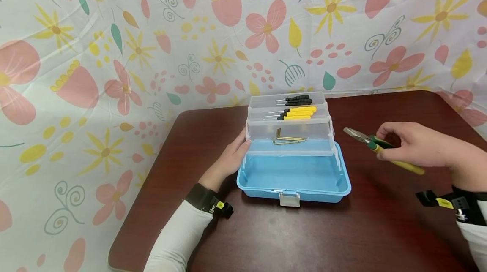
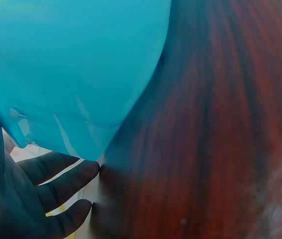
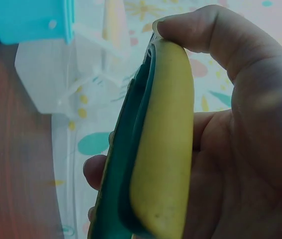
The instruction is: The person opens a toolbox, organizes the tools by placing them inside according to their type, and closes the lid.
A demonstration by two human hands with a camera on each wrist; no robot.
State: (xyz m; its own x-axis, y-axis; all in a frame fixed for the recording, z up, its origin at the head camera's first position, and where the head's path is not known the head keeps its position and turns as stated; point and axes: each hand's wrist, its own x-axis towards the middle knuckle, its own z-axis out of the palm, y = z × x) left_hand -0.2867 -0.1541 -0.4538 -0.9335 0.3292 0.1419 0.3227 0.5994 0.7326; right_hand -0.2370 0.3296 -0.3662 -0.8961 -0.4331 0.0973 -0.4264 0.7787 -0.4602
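Note:
A blue toolbox (image 1: 291,172) stands with its lid raised and its clear tiered trays (image 1: 262,128) spread toward the back. My left hand (image 1: 230,156) rests against its left side; in the left wrist view the fingers (image 2: 68,184) lie fairly straight beside the blue wall. Off to the right of the box, my right hand (image 1: 422,145) holds combination pliers (image 1: 356,134) in the air, metal nose pointing left toward the trays. Close up in the right wrist view, the pliers' yellow and green handles (image 3: 165,134) lie between thumb and fingers.
Yellow-handled screwdrivers (image 1: 300,112) and black-handled screwdrivers (image 1: 300,99) lie in the upper trays. Brass-coloured hex keys (image 1: 291,138) lie in the lowest one. A white latch (image 1: 290,199) hangs at the box's front. Flowered cloth (image 1: 213,52) rises behind the dark wooden table (image 1: 289,238).

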